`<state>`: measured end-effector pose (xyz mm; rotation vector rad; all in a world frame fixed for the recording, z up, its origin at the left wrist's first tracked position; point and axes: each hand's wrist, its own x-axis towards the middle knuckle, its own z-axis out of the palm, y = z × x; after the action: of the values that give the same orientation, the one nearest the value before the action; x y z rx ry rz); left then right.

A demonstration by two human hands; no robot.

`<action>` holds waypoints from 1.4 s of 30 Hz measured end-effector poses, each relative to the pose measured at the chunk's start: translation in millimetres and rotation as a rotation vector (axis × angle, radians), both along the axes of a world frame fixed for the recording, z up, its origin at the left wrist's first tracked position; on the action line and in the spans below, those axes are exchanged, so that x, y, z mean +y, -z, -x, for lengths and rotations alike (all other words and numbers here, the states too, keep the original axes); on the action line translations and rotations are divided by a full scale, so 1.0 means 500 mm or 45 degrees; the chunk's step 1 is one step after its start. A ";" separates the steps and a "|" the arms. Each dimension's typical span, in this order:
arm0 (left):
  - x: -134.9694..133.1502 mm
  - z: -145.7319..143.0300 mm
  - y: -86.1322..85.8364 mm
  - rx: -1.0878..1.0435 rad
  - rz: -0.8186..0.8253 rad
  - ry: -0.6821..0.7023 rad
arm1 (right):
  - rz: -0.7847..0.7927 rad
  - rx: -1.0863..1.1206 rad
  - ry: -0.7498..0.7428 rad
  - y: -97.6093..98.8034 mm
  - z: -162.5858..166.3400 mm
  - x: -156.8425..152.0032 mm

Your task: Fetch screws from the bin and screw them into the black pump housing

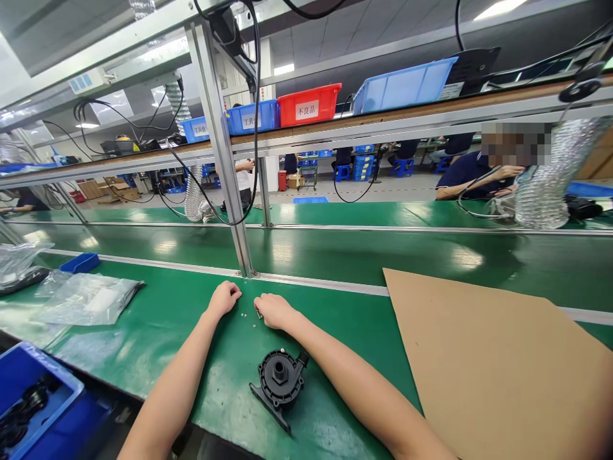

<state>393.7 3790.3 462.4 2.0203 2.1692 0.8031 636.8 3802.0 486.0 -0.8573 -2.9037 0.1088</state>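
Note:
Both my hands rest on the green bench near its far rail. My left hand is curled into a loose fist, fingers tucked under. My right hand is closed in a pinch on a small part I cannot make out. A few tiny screws lie on the mat between the two hands. A black round pump housing with a side nozzle sits closer to me, between my forearms, touched by neither hand.
A brown cardboard sheet covers the bench at right. Clear plastic bags and a small blue tray lie at left. A blue bin with black parts stands at lower left. An aluminium post rises ahead. A person works opposite.

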 end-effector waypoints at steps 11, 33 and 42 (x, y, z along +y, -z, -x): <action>0.004 0.003 0.008 -0.035 -0.012 0.006 | 0.294 0.052 0.034 -0.043 -0.040 0.030; 0.002 0.000 0.010 -0.078 -0.046 0.040 | 1.215 -0.175 -0.913 -0.124 -0.045 -0.070; 0.004 -0.010 0.016 -0.102 -0.066 -0.011 | 1.172 -0.094 -0.929 -0.101 -0.054 -0.052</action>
<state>398.4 3792.4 454.4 1.9672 2.1376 0.9342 663.9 3776.0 536.3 0.2347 -3.0000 1.5515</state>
